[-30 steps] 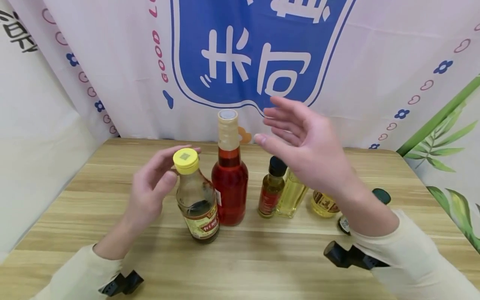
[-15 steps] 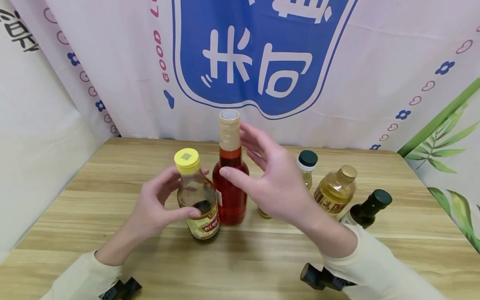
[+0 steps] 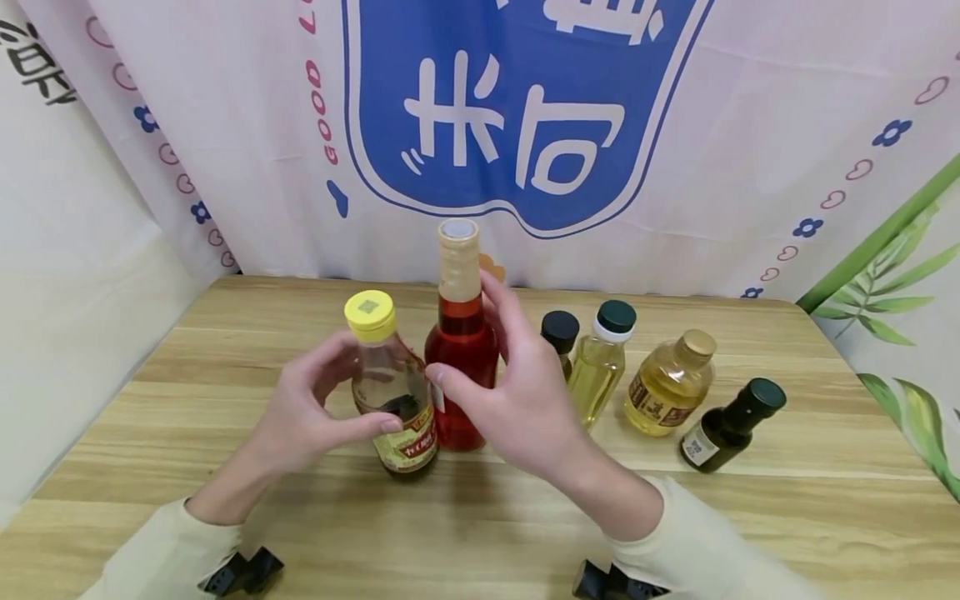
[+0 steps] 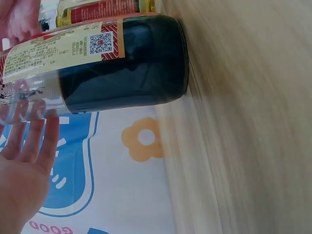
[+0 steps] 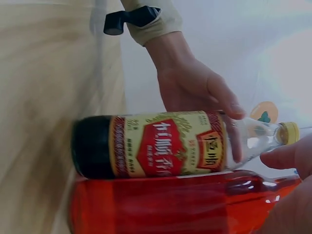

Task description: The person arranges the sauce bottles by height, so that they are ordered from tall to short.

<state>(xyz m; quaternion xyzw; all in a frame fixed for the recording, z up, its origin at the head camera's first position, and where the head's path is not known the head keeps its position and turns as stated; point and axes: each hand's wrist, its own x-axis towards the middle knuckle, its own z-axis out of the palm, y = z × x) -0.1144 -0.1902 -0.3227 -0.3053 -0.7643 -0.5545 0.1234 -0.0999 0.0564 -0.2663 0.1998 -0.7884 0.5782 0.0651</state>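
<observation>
"Gripping the yellow-capped bottle (image 3: 393,387) from its nine o'clock side, the left hand (image 3: 296,408) lays its thumb across the front, while its fingers show through the clear glass behind."

"So that hold is closed round it. And the right hand (image 3: 528,400)?"

"It curves about the red bottle (image 3: 465,346) from four o'clock, fingers passing behind, thumb reaching over the front. Whether it grips the glass or only surrounds it, I cannot tell."

"Where are those two bottles?"

"Side by side near the middle of the table (image 3: 510,533), the red one taller and at two o'clock from its neighbour. The right wrist camera shows them lying close along their lengths; I can't make out whether they touch."

"Farther out?"

"Four more stand in a line toward three o'clock: a black-capped bottle (image 3: 561,329), partly covered by the right hand; just beside it a slim oil bottle (image 3: 597,371) with a green cap and white collar; a round gold-capped bottle (image 3: 667,385); and last, between three and four, a small dark bottle (image 3: 731,427)."

"And past the table's far edge?"

"At twelve, a white cloth (image 3: 262,208) bearing a large blue panel (image 3: 510,67) with white characters."
</observation>
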